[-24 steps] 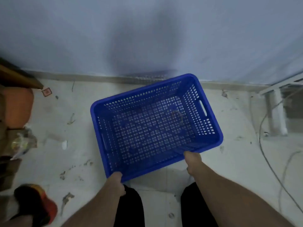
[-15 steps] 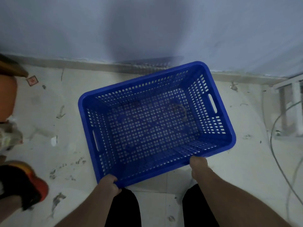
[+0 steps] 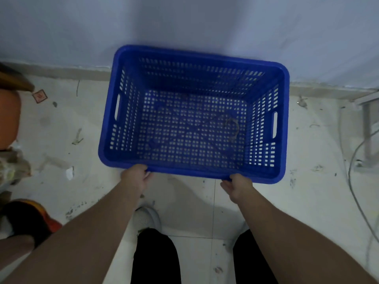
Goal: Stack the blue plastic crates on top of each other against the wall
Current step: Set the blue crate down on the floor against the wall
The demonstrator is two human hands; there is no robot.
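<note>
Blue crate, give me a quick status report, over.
Left hand and right hand both gripping near rim. Blue crate empty, far edge at wall. Nothing in the way.

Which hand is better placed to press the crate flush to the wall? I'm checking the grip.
Neither clearly. The left hand and right hand both grip the near rim of the blue crate, roughly evenly spaced, so both should push together. The far rim already looks close to the wall.
</note>
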